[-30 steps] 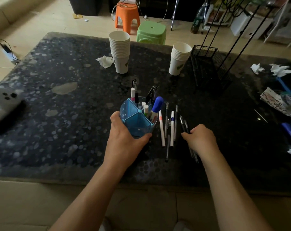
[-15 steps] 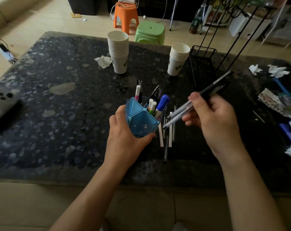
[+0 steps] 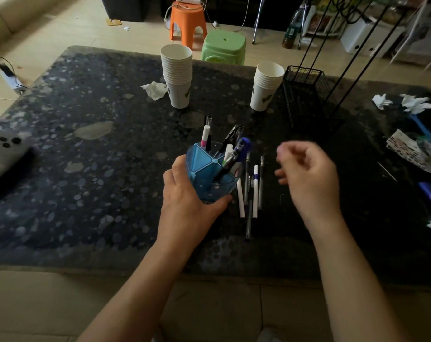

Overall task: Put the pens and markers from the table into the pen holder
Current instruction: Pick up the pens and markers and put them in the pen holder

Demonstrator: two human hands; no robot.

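Note:
A blue translucent pen holder point(image 3: 204, 166) with dividers stands near the table's front middle, and my left hand point(image 3: 187, 201) grips its near side. Several pens and markers stick out of it, among them a pink-tipped marker point(image 3: 205, 137) and a blue-capped marker point(image 3: 244, 148); dark pens point(image 3: 224, 167) lean in the right compartment. Several loose pens point(image 3: 252, 191) lie on the table just right of the holder. My right hand point(image 3: 308, 176) hovers blurred to the right of them, fingers loosely curled, holding nothing.
Two stacks of paper cups point(image 3: 177, 75) point(image 3: 266, 86) stand behind the holder, a black wire basket point(image 3: 308, 92) to their right. Crumpled tissues point(image 3: 156, 89) and papers point(image 3: 407, 149) lie about. A white device point(image 3: 4, 146) sits at the left edge.
My right hand picked up dark pens from the table, carried them to the holder and let them go; it now pulls back to the right holding nothing. The left hand stays on the holder.

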